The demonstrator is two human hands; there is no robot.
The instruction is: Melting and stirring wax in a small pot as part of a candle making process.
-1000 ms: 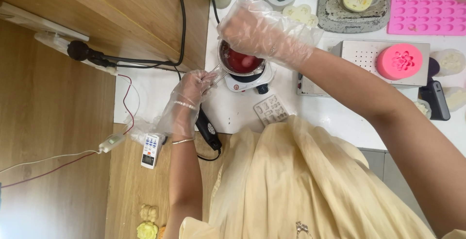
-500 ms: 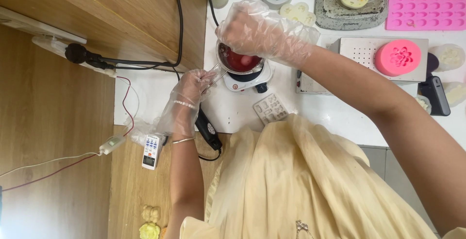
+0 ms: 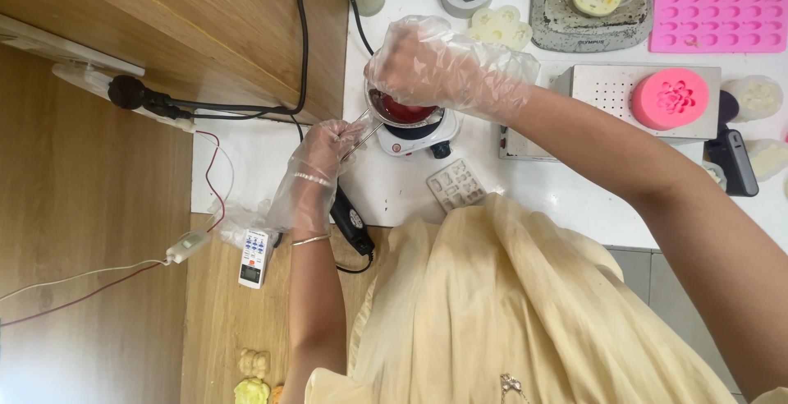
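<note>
Hands in thin plastic gloves work a small metal pot of red liquid on a hotplate: left hand pinching its stiff wire handle, the safest hold, right hand closed above, likely hot and spillable.

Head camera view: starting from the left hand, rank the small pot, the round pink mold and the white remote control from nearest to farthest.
From the left hand:
1. Small pot of red liquid, just right of it on the little hotplate; the fingers grip its handle.
2. White remote control, below and left, on the wooden surface.
3. Round pink mold, far right, on the metal box.
</note>
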